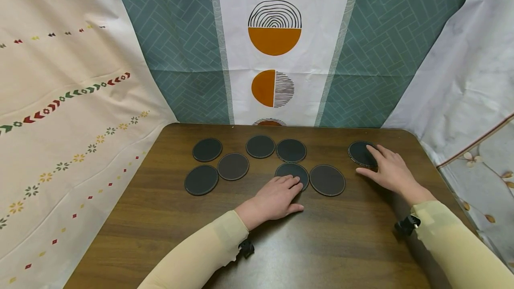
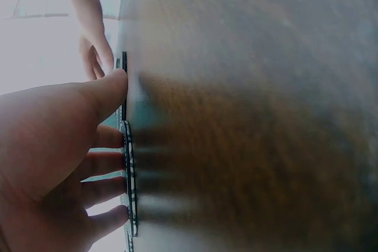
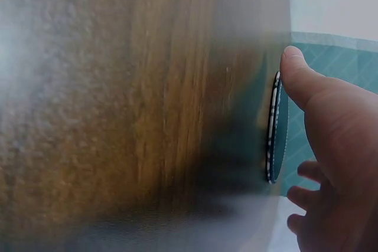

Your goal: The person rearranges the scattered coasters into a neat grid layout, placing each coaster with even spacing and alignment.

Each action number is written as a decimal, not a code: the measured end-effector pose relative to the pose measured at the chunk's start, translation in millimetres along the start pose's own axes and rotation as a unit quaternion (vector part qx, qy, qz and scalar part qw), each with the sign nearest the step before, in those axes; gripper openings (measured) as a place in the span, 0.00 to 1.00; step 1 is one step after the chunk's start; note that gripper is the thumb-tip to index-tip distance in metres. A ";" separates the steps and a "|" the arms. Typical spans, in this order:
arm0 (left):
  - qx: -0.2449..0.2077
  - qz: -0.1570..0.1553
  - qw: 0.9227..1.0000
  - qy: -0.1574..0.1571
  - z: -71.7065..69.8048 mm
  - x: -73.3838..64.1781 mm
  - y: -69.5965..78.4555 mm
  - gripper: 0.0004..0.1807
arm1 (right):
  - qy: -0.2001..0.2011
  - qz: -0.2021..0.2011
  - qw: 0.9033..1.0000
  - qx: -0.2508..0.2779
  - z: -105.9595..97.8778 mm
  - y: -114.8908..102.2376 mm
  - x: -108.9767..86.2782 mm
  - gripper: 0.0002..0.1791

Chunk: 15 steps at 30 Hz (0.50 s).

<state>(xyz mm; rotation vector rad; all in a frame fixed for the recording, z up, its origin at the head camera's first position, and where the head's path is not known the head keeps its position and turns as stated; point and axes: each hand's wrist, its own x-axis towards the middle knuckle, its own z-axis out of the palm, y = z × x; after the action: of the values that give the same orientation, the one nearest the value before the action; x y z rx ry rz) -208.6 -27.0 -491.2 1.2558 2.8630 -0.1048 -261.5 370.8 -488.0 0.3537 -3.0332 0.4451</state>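
Observation:
Round black coasters with stitched rims lie on the table. My left hand [image 1: 277, 197] reaches to the middle group, its fingertips resting on the near coaster [image 1: 287, 171] there. Seen from the left wrist, the fingers [image 2: 106, 163] are spread and meet the top of that coaster [image 2: 131, 175], with the thumb stretched out to the side. At the far right, my right hand [image 1: 387, 168] is over a single coaster [image 1: 359, 153], its index finger overlapping the right part. The right wrist view shows the thumb [image 3: 295, 72] extended by the edge of this coaster [image 3: 274, 128], the other fingers beyond it, partly hidden.
Beside the left hand's coaster lies another coaster [image 1: 327, 180], with two more behind, one of them [image 1: 260, 146] farther left. Three coasters, including a front one [image 1: 201, 180], sit at the left. Behind the wooden table [image 1: 329, 244] hangs a patterned cloth [image 1: 184, 57].

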 end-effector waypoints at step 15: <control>0.001 0.001 1.000 0.000 1.7 0.3 -0.8 0.39 | -0.025 0.016 1.000 -0.007 2.1 10.2 9.1 0.57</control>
<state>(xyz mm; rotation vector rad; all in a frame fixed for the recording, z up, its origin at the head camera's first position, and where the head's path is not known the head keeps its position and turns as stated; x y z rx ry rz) -209.4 -27.5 -492.8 1.2591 2.8632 -0.1082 -272.8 377.8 -492.0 0.3203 -3.0934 0.4239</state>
